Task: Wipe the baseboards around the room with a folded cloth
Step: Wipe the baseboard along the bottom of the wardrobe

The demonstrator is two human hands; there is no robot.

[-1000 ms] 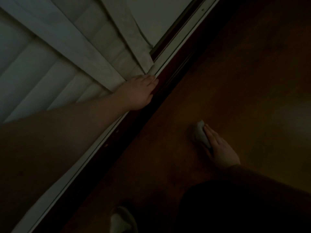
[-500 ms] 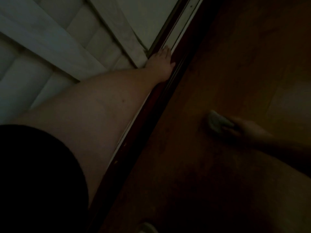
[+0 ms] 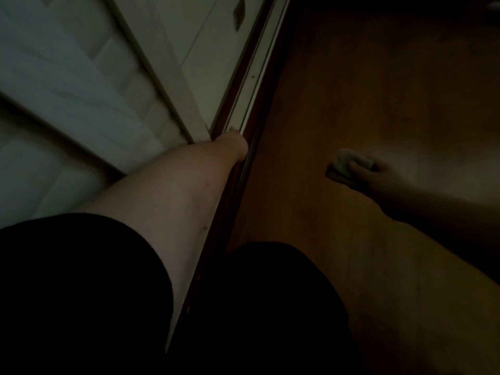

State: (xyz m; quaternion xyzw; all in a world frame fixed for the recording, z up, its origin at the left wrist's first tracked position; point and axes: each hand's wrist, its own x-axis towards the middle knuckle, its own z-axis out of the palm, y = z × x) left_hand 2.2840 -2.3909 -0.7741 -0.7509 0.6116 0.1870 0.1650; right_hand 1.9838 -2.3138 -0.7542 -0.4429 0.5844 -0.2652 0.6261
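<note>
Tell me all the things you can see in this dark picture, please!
cloth: one, pale grey-white, bunched on the floor at right, under the right hand's fingers
floor: one, brown wood, right half of the view
door track: one, pale strip with dark reddish edging, runs diagonally along the floor's edge
panelled door: one, white, upper left
left hand: one, resting on the track; fingers mostly hidden
right hand: one, in shadow, on the cloth; blurred
dark clothing: black, across the bottom of the view
</note>
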